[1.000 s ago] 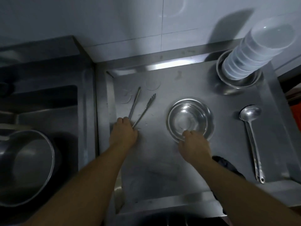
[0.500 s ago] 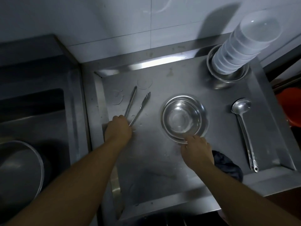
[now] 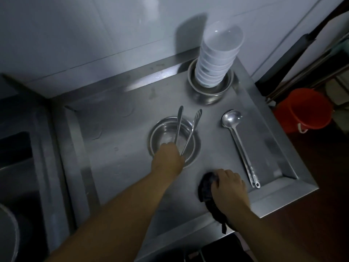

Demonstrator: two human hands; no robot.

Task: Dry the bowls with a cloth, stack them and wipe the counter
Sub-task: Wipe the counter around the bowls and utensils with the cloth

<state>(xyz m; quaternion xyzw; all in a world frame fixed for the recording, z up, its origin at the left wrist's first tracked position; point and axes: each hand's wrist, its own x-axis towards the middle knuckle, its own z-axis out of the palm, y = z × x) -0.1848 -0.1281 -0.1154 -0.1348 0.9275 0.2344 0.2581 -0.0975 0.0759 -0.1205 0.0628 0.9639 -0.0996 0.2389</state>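
Observation:
A steel bowl [image 3: 162, 133] sits mid-counter on the steel counter [image 3: 117, 163]. My left hand [image 3: 168, 156] grips metal tongs [image 3: 190, 129] over that bowl, their tips pointing toward the wall. My right hand [image 3: 229, 183] lies on a dark cloth [image 3: 206, 188] near the counter's front edge, fingers curled over it. A tall stack of white bowls [image 3: 217, 59] stands in another steel bowl [image 3: 209, 91] at the back right.
A long steel ladle [image 3: 238, 146] lies right of the bowl. An orange bucket [image 3: 304, 110] stands on the floor beyond the counter's right edge. A sink basin [image 3: 15, 167] with a pot rim [image 3: 11, 233] lies to the left. The tiled wall [image 3: 94, 35] bounds the back.
My left hand carried the tongs from the counter's left part to above the steel bowl. My right hand left the bowl's rim and came down on the dark cloth.

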